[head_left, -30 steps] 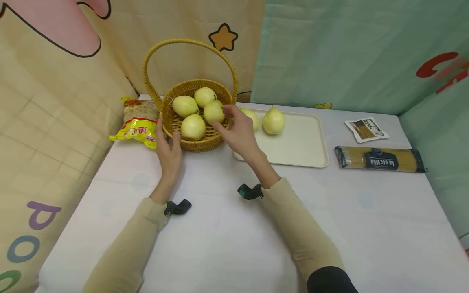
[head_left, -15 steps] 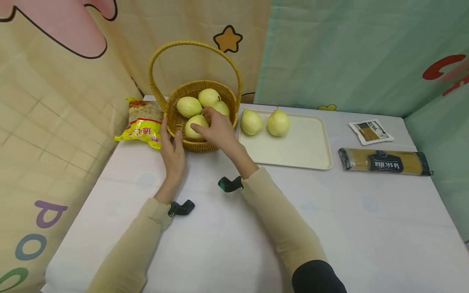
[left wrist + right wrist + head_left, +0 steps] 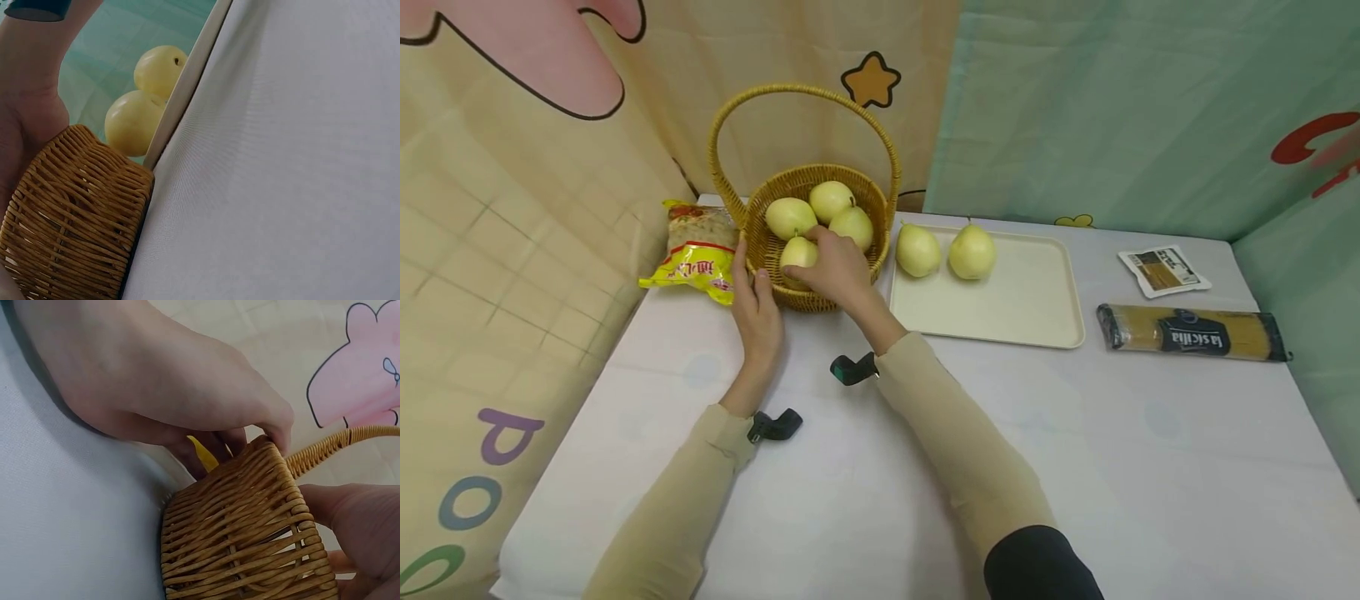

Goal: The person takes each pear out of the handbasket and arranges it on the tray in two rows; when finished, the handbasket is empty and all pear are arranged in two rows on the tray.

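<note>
Pear [image 3: 798, 252] (frontmost) gripped by right hand [image 3: 841, 268] — left hand [image 3: 758, 323] holds the wicker basket [image 3: 810, 302].

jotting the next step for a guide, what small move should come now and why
Probably lift the front pear straight up: the right hand grips it, while the left hand rests against the side of the wicker basket.

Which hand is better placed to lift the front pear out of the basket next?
Right hand, I'd judge: its thumb and fingers are on the front pear. The left hand lies outside, against the basket's side.
</note>
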Demonstrator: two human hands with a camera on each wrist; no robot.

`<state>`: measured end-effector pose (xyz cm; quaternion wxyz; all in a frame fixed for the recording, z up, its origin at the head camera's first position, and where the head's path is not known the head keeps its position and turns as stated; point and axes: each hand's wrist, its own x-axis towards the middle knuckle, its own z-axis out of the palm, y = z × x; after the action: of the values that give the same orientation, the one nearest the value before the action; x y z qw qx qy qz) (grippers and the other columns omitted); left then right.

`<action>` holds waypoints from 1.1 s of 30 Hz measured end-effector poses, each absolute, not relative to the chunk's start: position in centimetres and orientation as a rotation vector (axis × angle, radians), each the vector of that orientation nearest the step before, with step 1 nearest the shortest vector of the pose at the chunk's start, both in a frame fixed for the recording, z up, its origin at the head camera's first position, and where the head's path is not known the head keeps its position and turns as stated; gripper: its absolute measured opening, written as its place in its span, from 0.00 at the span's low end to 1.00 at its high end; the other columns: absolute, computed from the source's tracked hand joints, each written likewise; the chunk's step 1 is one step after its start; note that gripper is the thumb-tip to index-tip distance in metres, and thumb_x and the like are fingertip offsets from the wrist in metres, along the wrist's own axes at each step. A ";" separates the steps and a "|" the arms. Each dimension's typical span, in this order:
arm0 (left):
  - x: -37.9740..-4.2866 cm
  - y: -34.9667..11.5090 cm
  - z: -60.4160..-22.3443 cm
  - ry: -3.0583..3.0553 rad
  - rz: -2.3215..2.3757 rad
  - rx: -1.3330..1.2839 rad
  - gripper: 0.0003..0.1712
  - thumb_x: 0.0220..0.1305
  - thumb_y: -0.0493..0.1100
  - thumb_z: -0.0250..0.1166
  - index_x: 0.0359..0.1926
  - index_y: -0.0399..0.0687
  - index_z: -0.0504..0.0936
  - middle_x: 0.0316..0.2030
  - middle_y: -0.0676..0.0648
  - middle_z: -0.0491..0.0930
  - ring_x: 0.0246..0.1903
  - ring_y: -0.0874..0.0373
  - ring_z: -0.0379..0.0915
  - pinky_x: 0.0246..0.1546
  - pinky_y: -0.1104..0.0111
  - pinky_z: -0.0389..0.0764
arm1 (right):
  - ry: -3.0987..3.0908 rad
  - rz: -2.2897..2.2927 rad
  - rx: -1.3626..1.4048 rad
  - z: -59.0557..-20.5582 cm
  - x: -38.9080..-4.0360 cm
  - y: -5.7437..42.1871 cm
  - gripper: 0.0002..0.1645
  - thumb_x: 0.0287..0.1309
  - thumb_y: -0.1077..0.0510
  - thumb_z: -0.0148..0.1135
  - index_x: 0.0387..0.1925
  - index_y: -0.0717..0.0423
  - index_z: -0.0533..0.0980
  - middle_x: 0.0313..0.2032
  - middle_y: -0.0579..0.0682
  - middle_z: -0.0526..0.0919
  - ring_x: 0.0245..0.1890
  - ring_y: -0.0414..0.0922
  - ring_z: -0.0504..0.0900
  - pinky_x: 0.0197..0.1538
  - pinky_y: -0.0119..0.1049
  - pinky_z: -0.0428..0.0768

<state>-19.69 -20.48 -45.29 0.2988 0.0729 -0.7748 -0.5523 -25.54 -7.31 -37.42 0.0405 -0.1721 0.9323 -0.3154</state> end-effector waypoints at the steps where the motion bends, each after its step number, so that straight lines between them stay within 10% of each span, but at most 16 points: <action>1: -19.7 -20.4 -45.3 -2.056 -1.470 0.194 0.31 0.84 0.44 0.46 0.83 0.51 0.59 0.81 0.54 0.59 0.79 0.63 0.54 0.79 0.69 0.56 | 2.851 -0.961 -0.537 -37.4 -25.6 -7.3 0.43 0.62 0.38 0.74 0.71 0.55 0.74 0.61 0.52 0.85 0.59 0.52 0.84 0.63 0.45 0.81; 33: -19.7 -20.4 -45.3 -2.027 -1.471 0.209 0.32 0.83 0.39 0.48 0.83 0.53 0.58 0.81 0.55 0.59 0.79 0.63 0.53 0.79 0.71 0.54 | 2.873 -1.325 -0.686 -35.1 -23.0 -2.8 0.46 0.57 0.43 0.78 0.72 0.53 0.71 0.62 0.53 0.84 0.57 0.51 0.84 0.61 0.48 0.79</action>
<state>-19.75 -20.42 -45.29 0.3090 0.0790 -0.7670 -0.5568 -23.00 -2.83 -35.08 -0.0479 -0.2116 0.8864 -0.4089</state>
